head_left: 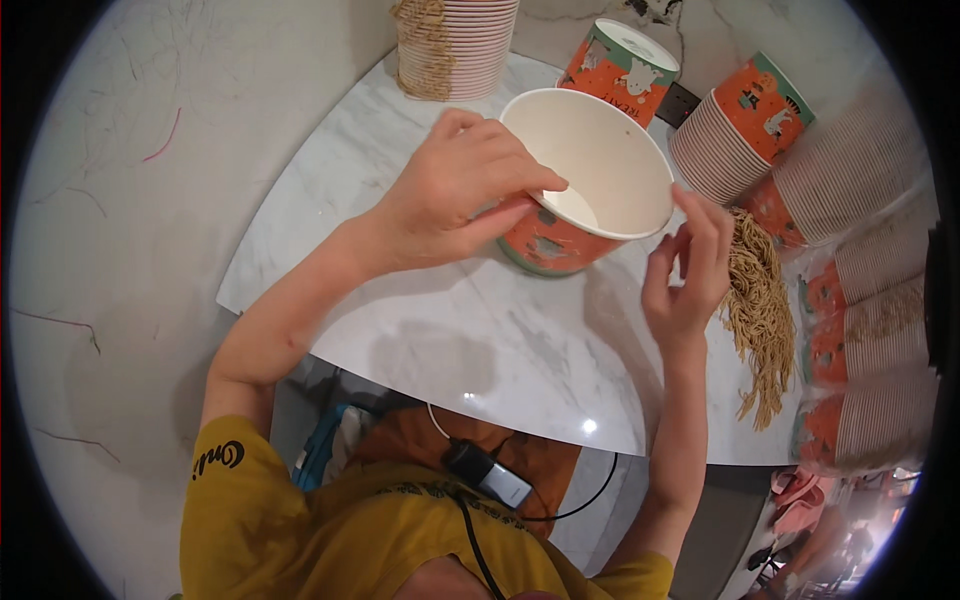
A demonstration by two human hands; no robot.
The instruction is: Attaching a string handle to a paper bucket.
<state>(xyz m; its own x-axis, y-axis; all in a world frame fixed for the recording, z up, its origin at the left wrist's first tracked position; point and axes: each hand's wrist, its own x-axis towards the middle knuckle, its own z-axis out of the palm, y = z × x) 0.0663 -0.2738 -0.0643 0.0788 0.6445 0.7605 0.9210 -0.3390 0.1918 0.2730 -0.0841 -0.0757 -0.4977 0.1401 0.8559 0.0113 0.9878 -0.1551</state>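
**Steady the paper bucket by its rim**

The paper bucket (600, 150) is over the surface (540, 345), mouth up; whether its base touches is unclear. The left hand (480, 185) pinches the rim; the right hand (685, 255), fingers loosely parted, is by the opposite edge. Best to grip lightly, support both sides evenly and clear the string bundle (757, 320).
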